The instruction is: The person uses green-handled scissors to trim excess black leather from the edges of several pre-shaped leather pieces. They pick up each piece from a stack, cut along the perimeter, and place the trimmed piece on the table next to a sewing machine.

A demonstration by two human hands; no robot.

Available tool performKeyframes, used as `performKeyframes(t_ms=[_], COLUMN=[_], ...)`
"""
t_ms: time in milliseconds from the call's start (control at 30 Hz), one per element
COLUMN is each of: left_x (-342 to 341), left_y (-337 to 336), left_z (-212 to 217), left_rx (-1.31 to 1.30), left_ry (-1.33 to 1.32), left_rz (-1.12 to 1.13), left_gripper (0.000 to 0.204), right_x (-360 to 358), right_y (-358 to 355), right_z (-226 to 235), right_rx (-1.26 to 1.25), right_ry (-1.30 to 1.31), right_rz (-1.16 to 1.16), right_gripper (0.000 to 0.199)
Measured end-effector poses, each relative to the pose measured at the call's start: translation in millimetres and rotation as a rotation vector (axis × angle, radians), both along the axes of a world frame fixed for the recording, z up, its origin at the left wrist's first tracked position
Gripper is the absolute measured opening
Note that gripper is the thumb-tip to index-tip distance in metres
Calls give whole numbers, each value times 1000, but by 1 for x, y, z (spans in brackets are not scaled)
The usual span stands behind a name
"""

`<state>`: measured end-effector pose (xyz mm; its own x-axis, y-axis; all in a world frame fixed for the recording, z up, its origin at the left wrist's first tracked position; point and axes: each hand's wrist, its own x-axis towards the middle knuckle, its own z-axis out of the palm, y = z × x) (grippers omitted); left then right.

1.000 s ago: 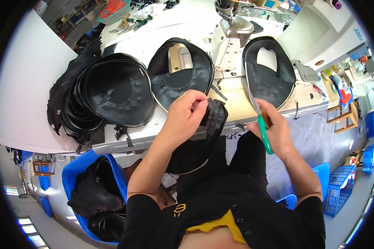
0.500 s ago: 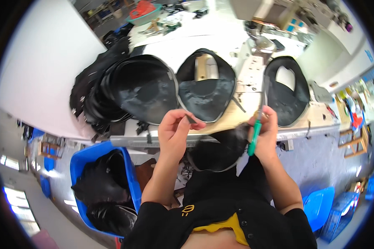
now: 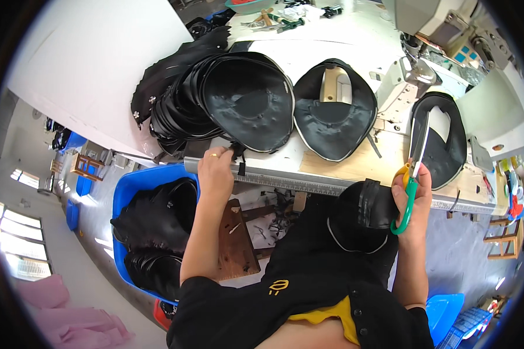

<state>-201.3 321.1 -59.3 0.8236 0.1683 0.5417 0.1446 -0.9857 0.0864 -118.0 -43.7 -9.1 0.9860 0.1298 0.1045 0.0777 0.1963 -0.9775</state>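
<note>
My right hand (image 3: 414, 195) is wrapped round a pair of scissors (image 3: 411, 200) with green and yellow handles, its blades pointing up and away from me. Against that hand, over my lap, lies a black leather-like piece (image 3: 355, 224) with a pale edge and a dark strip (image 3: 368, 202) across it. At the table's front edge my left hand (image 3: 215, 174) has its fingers closed on a small bunch of black strips (image 3: 239, 152). A stack of black curved pieces (image 3: 247, 104) sits just beyond it. Another such piece with a cut-out (image 3: 336, 125) lies alongside.
To the right, a further cut-out piece (image 3: 442, 157) lies beside a sewing machine (image 3: 404, 78). A blue bin (image 3: 119, 232) full of black pieces stands below the table at left. Tools (image 3: 273, 22) lie at the back. A metal ruler (image 3: 297, 182) runs along the table's front edge.
My left hand has dropped from in front of me to the strips at the table edge, leftward. The black piece came to rest on my lap. The scissors stay in my right hand; the view shifted.
</note>
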Motion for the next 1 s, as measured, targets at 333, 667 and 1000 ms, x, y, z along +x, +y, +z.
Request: performKeyframes(t_ms=[333,667,1000], left_x=[-6,-35,19], left_y=[2,-38,-148], left_z=[11,34,29], left_rx=[-424,-407,-1859], left_ry=[-136,-22,772], left_rz=[58,86,-1067], left_gripper=[7,22,46], right_x=[-6,-8,12], right_y=[-6,-7,10], right_z=[3,-3,16], right_rx=[1,61,67], right_ry=[8,7,80], right_rz=[-8,64,426], right_gripper=[53,54,52])
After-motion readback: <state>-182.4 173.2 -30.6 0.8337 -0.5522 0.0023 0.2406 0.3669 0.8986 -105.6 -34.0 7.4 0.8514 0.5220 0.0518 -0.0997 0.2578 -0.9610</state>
